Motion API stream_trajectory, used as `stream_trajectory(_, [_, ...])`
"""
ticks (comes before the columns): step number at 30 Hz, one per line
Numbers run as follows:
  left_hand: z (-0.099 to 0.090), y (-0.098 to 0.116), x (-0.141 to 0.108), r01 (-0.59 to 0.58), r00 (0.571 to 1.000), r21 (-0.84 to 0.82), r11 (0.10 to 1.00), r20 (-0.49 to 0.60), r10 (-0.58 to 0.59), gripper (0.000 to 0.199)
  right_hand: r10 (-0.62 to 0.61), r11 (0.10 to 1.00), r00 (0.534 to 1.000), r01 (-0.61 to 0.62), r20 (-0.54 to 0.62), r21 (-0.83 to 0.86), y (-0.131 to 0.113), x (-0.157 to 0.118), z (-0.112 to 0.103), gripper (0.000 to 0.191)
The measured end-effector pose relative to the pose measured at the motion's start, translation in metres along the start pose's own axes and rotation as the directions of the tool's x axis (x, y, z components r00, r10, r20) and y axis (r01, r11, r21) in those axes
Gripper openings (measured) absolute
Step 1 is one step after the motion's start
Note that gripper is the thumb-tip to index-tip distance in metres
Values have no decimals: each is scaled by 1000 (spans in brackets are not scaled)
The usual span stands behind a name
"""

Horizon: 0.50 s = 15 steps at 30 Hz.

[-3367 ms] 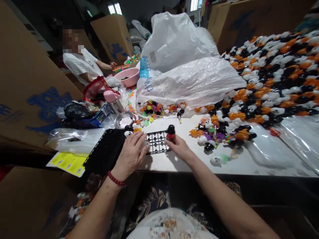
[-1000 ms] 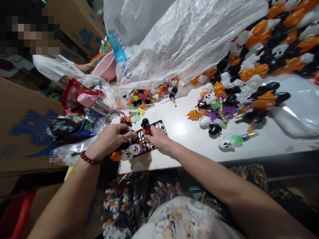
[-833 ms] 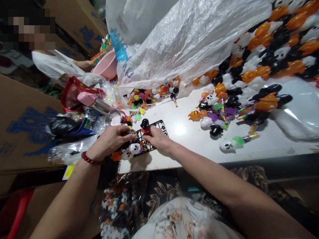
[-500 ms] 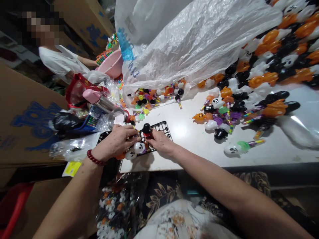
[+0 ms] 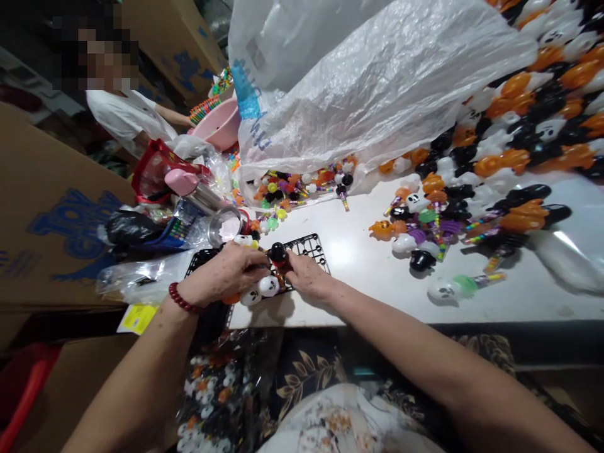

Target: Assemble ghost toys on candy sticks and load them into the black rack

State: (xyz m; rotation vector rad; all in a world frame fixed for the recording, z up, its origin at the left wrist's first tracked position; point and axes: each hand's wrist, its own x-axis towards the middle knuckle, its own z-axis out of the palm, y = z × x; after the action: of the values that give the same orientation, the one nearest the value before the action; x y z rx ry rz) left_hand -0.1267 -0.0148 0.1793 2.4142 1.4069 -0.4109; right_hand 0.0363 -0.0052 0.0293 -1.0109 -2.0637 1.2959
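Observation:
A black grid rack [image 5: 314, 246] lies on the white table [image 5: 349, 277] before me. My right hand [image 5: 304, 274] is closed round a toy with a round black top [image 5: 277, 253] and a red part below it, standing over the rack. My left hand [image 5: 236, 270] has its fingers curled together just left of that toy; what they pinch, if anything, is hidden. White ghost heads [image 5: 268, 286] and an orange piece [image 5: 231, 298] sit at the rack's near left part, beneath and beside my left hand.
Candy-filled toys [image 5: 425, 214] lie to the right, with a large heap [image 5: 514, 126] behind. A plastic bag [image 5: 368, 88] spreads across the back. A metal cup [image 5: 219, 226], pink-lidded bottle [image 5: 182, 182] and pink basin [image 5: 219, 126] stand left, near a person in white [image 5: 127, 116].
The whole view has shifted slightly, so things appear a little further right. Both hands stay at the rack, and the black-topped toy is still in my right hand.

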Motion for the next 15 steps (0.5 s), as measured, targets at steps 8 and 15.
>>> stream_trajectory(8, [3, 3, -6, 74, 997, 62, 995, 5, -75, 30, -24, 985, 999, 31, 45, -168, -5, 0, 0, 26])
stream_trajectory(15, [8, 0, -11, 85, 996, 1, 996, -31, -85, 33, 56, 993, 998, -52, 30, -109, -8, -3, -4, 27])
